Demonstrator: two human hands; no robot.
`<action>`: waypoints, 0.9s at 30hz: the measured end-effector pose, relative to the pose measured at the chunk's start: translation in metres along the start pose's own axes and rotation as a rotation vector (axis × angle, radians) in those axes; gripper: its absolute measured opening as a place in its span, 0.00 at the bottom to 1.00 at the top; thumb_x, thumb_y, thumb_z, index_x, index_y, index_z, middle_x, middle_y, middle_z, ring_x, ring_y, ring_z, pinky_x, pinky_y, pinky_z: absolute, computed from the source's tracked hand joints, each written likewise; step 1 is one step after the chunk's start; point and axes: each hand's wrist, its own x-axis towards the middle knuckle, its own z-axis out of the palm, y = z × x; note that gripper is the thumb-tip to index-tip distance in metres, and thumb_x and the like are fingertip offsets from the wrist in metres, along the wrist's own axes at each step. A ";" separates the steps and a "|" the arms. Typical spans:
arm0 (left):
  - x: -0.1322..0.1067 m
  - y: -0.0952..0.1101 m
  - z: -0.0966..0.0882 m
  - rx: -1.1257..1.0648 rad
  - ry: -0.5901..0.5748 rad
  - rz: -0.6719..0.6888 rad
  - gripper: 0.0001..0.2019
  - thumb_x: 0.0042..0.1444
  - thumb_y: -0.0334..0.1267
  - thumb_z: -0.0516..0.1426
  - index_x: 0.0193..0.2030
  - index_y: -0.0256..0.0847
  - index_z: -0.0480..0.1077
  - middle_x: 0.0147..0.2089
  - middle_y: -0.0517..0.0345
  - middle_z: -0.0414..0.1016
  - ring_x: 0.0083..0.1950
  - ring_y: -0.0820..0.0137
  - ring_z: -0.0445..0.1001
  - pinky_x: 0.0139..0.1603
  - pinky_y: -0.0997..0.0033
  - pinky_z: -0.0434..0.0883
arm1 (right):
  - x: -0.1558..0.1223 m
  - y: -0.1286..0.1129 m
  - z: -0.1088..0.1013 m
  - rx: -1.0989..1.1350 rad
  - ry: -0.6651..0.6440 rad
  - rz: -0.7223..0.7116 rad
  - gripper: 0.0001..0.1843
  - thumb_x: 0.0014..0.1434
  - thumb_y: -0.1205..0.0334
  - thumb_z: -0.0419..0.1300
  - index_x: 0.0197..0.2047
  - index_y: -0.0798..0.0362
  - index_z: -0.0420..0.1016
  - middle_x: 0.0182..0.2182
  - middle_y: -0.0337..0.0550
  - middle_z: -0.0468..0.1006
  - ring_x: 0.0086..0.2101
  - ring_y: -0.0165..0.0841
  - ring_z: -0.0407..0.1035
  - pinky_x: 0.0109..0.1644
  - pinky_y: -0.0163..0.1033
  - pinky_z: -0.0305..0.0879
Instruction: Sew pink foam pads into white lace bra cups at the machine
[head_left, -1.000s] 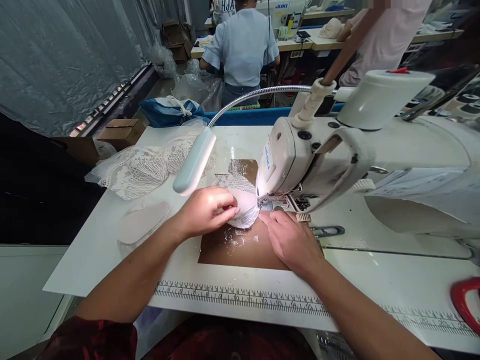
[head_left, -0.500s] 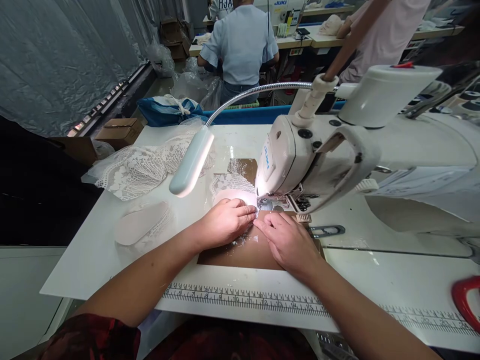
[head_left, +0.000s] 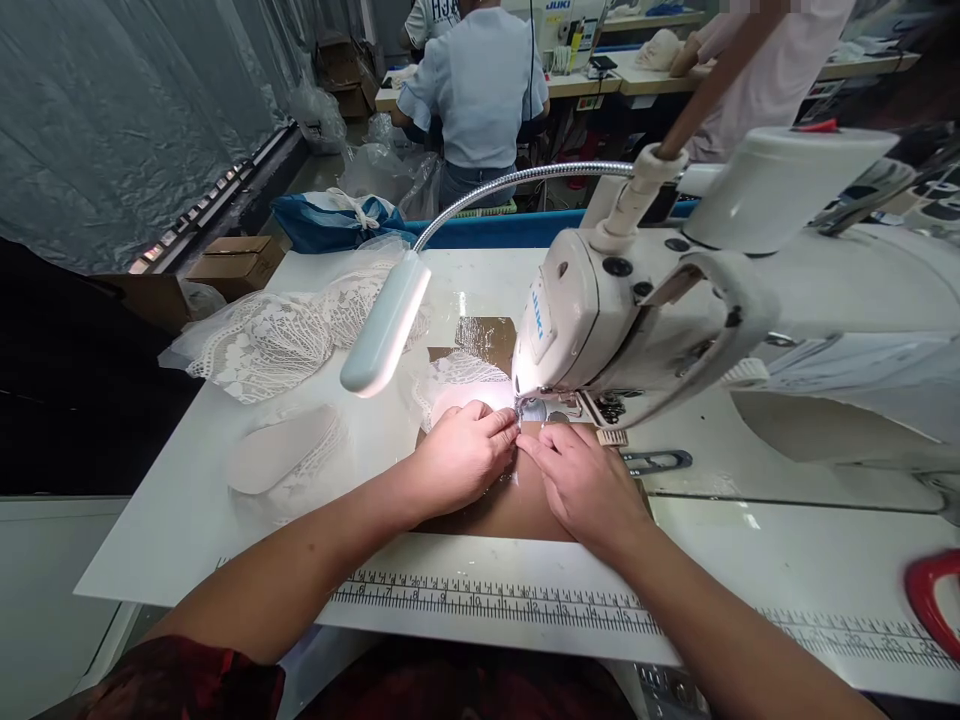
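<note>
In the head view, my left hand [head_left: 466, 455] presses its closed fingers on a white lace piece [head_left: 469, 372] with a pale pink padded part, right at the needle of the sewing machine [head_left: 574, 310]. My right hand [head_left: 589, 480] is closed too, its thumb and index finger pinched at the near edge of the work, almost touching the left fingertips. What the right fingers hold is hidden. Both hands rest over a brown plate [head_left: 495, 520] on the table. The needle and presser foot are mostly covered by the machine head and fingers.
A lamp [head_left: 386, 325] on a bent metal neck hangs left of the machine. White lace [head_left: 277, 335] and a pale oval pad [head_left: 281, 450] lie to the left. Along the front edge runs a ruler strip [head_left: 495, 605]. A red handle [head_left: 930, 595] sits far right. Another person [head_left: 480, 100] sits beyond.
The lace piece has moved away from me past the needle, showing more of its lace edge. My left hand has shifted slightly right and nearer to me; the right stays close by.
</note>
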 end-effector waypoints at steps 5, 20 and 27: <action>0.002 0.000 -0.002 -0.004 0.034 -0.017 0.18 0.64 0.39 0.46 0.52 0.32 0.70 0.56 0.45 0.70 0.44 0.62 0.67 0.43 0.60 0.69 | 0.006 -0.003 -0.003 -0.036 0.005 0.038 0.20 0.57 0.73 0.51 0.50 0.51 0.74 0.35 0.43 0.73 0.35 0.36 0.61 0.36 0.38 0.50; -0.007 -0.019 -0.012 -0.183 0.081 0.120 0.14 0.64 0.39 0.49 0.39 0.36 0.74 0.39 0.49 0.72 0.41 0.68 0.69 0.43 0.67 0.67 | -0.002 0.008 -0.001 0.097 0.008 -0.126 0.21 0.59 0.74 0.48 0.50 0.52 0.75 0.33 0.45 0.71 0.33 0.34 0.61 0.37 0.37 0.54; -0.008 -0.019 -0.010 -0.020 0.044 0.189 0.14 0.64 0.40 0.48 0.38 0.39 0.74 0.34 0.53 0.69 0.35 0.70 0.65 0.37 0.67 0.61 | -0.003 0.010 0.001 0.099 0.028 -0.159 0.20 0.59 0.73 0.49 0.49 0.51 0.76 0.31 0.44 0.69 0.31 0.32 0.60 0.36 0.36 0.53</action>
